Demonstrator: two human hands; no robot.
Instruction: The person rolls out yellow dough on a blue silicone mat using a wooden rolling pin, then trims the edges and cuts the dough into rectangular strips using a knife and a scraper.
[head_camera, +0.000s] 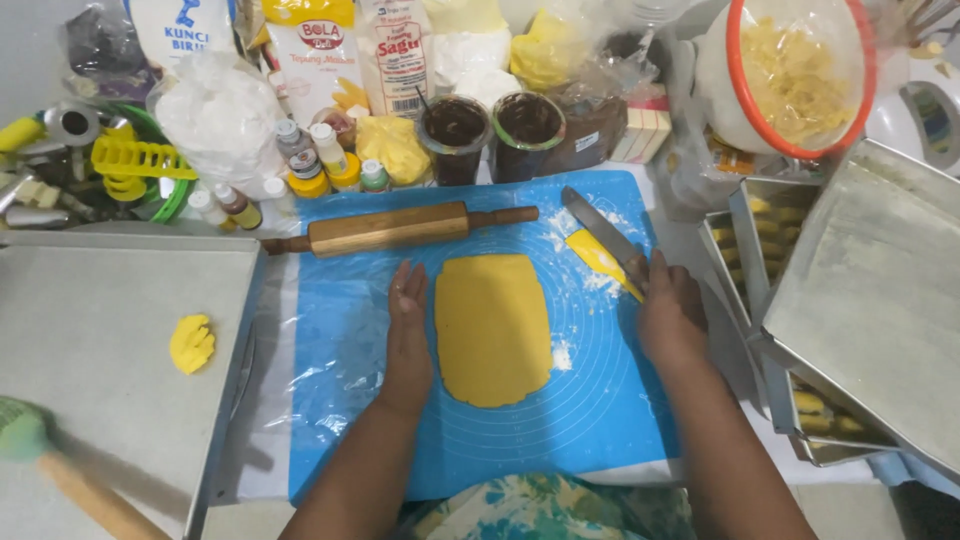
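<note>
A flat slab of yellow dough (492, 328) lies in the middle of a blue silicone mat (600, 400). My left hand (408, 330) rests edge-on against the slab's left side, fingers straight and together, holding nothing. My right hand (668, 312) is to the right of the dough and grips the handle of a metal scraper knife (600, 235), whose blade points up-left over a flour patch. A yellow plastic scraper (600, 260) lies beside that blade. A wooden rolling pin (395, 228) sits across the mat's far edge.
A metal baking tray (90, 340) at left carries one shaped yellow dough piece (191, 343). Stacked trays (860, 300) with filled pieces stand at right. Bags, small bottles, two dark-filled cups (490, 130) and a red-rimmed bowl (800, 75) crowd the back. A green brush (40, 450) lies bottom left.
</note>
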